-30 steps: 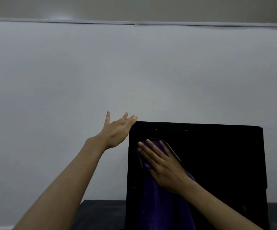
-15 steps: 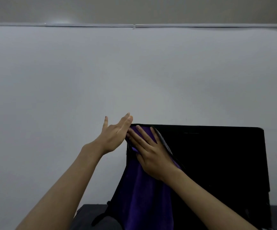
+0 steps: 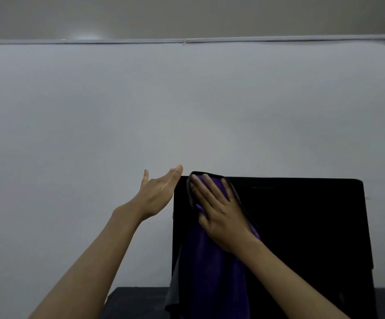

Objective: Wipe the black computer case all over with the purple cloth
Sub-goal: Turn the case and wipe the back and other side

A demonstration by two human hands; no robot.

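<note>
The black computer case (image 3: pixel 302 226) stands upright on a dark table, filling the lower right of the head view. A purple cloth (image 3: pixel 212 268) with a dark hem hangs down the case's near face by its left edge. My right hand (image 3: pixel 219 212) presses the cloth's top flat against the case at the upper left corner, fingers straight and spread. My left hand (image 3: pixel 159 194) is held flat against the case's left side near the top corner, fingers straight, holding nothing.
A plain pale wall (image 3: pixel 117 123) rises right behind the case. The dark table (image 3: pixel 136 302) shows at the bottom, its left corner below my left forearm.
My right hand slid the cloth up the case's face to the top left corner, swinging out over the left edge and back. My left hand stayed at the corner.
</note>
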